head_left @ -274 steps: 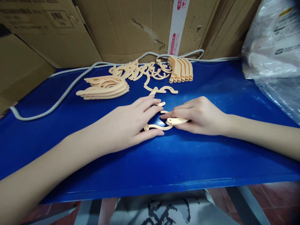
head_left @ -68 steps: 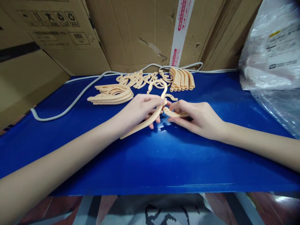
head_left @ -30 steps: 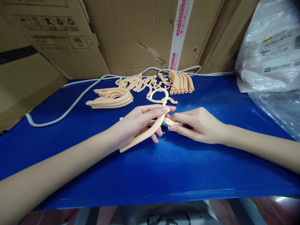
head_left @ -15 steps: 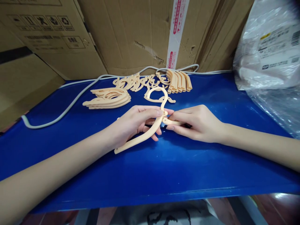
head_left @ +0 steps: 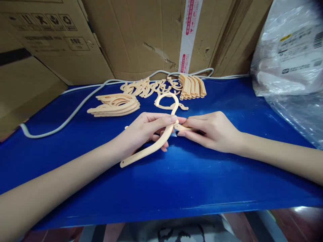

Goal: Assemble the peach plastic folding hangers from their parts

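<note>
My left hand (head_left: 146, 129) grips a peach plastic hanger piece (head_left: 151, 149) with a hook (head_left: 167, 97) rising at its far end and a long arm pointing down toward me. My right hand (head_left: 214, 129) pinches a second peach arm piece (head_left: 182, 127) and holds its tip against the joint under the hook. Both hands meet over the middle of the blue table (head_left: 176, 174).
Behind the hands lie a stack of peach hanger arms (head_left: 114, 104), a heap of loose hook parts (head_left: 148, 86) and a row of upright pieces (head_left: 193, 86). A white cable (head_left: 75, 109) runs along the back. Cardboard boxes (head_left: 141, 33) wall the rear; a plastic bag (head_left: 290, 64) sits right.
The hands lifted the parts off the table and brought them together. Over the last second the right hand's piece closed in on the hook joint; the long arm tilted slightly lower.
</note>
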Motion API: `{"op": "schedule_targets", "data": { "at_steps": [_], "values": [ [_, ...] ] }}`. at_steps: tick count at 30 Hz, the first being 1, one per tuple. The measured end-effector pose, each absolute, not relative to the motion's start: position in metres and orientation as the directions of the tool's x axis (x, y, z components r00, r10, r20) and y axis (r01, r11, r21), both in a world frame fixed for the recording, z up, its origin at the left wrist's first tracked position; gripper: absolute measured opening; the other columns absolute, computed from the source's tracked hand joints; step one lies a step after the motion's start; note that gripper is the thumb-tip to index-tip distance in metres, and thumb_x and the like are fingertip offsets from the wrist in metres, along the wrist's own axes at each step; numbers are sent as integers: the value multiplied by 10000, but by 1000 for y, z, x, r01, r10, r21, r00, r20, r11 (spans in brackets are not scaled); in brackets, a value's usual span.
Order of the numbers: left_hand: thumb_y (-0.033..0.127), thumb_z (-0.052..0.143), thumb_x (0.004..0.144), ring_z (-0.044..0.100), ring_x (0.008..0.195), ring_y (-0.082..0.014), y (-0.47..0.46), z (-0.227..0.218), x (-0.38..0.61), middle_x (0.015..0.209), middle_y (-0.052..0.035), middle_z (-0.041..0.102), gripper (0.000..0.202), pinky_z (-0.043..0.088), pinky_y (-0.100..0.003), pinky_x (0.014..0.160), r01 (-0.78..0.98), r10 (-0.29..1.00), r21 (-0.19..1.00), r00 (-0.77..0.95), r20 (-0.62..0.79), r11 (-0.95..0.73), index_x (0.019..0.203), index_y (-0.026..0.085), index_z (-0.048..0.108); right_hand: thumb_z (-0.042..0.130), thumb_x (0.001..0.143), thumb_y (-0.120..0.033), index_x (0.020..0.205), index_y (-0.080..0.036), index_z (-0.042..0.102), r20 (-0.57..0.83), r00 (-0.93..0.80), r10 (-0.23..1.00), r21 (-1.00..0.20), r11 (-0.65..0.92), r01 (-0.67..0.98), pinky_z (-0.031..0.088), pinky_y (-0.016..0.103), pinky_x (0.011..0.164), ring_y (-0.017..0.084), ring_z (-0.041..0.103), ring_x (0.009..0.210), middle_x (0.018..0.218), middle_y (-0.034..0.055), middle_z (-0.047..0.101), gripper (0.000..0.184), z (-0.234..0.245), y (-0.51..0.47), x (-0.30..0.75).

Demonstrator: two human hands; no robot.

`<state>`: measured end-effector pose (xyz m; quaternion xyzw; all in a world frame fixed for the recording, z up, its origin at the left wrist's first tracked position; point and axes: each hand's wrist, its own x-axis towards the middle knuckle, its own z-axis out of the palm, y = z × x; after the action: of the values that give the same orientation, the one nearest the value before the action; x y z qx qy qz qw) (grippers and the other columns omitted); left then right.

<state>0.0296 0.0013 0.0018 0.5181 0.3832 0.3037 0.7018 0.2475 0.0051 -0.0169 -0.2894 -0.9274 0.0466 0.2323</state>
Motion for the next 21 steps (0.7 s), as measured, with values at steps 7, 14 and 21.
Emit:
{"op": "schedule_targets", "data": {
  "at_steps": [7, 14, 21],
  "values": [
    [293, 615, 937, 590, 505, -66, 5, 1, 26, 628, 23, 608, 215, 594, -173, 495, 0, 789, 965, 576, -214, 262, 1073, 253, 776, 491, 1004, -383, 880, -140, 704, 421, -698, 579, -229, 812, 536, 346, 234, 543, 103, 611, 614, 734, 15, 684, 347, -17, 5, 248],
    [281, 630, 928, 613, 562, -77, 3, 3, 26, 643, 13, 642, 202, 602, -178, 549, 0, 795, 962, 564, -225, 272, 1060, 228, 774, 505, 999, -380, 846, -161, 695, 445, -704, 554, -159, 822, 546, 329, 227, 542, 81, 532, 580, 665, -15, 595, 328, -16, 5, 248],
    [259, 677, 885, 624, 622, -91, 5, 4, 26, 693, -1, 672, 130, 597, -176, 549, 15, 786, 958, 568, -245, 288, 943, 184, 766, 494, 1001, -403, 865, -167, 716, 480, -680, 554, -144, 814, 562, 334, 235, 544, 91, 541, 590, 657, -8, 580, 352, -18, 4, 249]
  ]
}}
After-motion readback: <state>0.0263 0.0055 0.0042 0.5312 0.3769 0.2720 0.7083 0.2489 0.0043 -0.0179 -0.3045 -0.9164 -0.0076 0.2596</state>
